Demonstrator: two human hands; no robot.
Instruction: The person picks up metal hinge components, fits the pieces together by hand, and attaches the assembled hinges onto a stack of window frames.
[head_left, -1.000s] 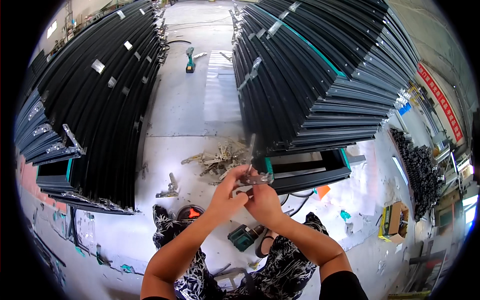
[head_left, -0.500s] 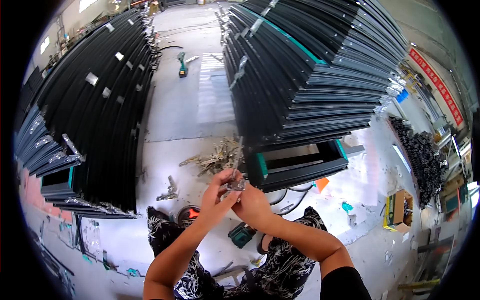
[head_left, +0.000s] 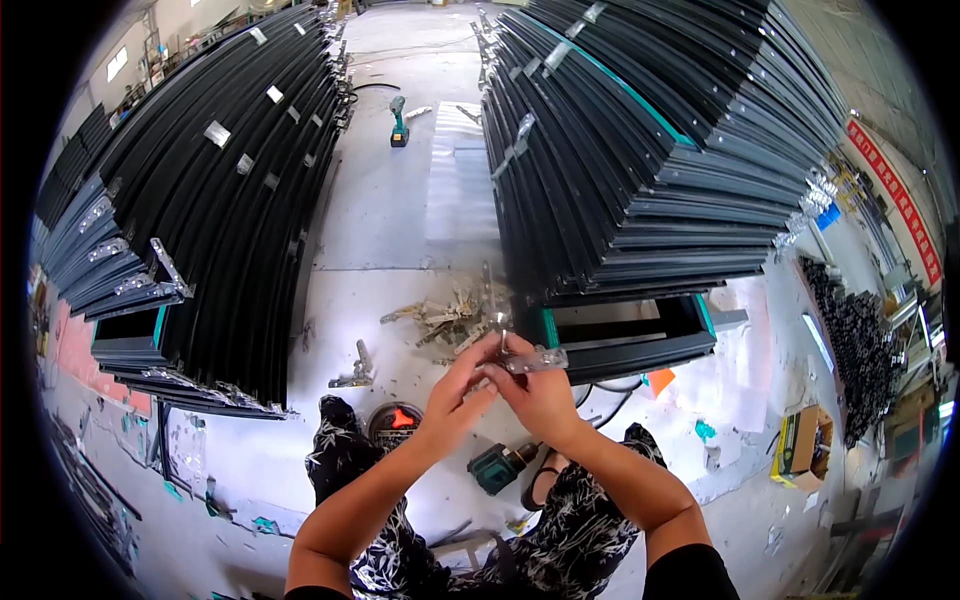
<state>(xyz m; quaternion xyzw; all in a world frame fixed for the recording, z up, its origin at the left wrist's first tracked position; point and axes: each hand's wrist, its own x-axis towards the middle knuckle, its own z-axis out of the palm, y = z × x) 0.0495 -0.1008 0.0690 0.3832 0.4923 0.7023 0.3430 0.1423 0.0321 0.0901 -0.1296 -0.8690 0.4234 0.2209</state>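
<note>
Close together in front of me, both hands are closed around a shiny L-shaped metal corner bracket [head_left: 540, 360]. One arm of it points away from me, the other out to the right past my fingers. My left hand [head_left: 462, 390] pinches near the bend. My right hand [head_left: 543, 400] grips the arm on the right; its fingertips partly hide the bend. Just beyond my hands lies a pile of metal brackets [head_left: 440, 318] on the floor, and a single L-shaped bracket [head_left: 353, 368] rests left of it.
Tall stacks of dark frames rise at left [head_left: 200, 230] and right [head_left: 640, 200]. A green cordless drill [head_left: 494, 470] lies by my foot; another drill [head_left: 399, 125] stands farther off. A round dish [head_left: 372, 428] holds something orange-red. A cardboard box [head_left: 800, 448] sits at right.
The bracket has turned in my hands, so one arm now sticks out to the right. Both hands have shifted right in the picture, and the whole view has moved slightly too.
</note>
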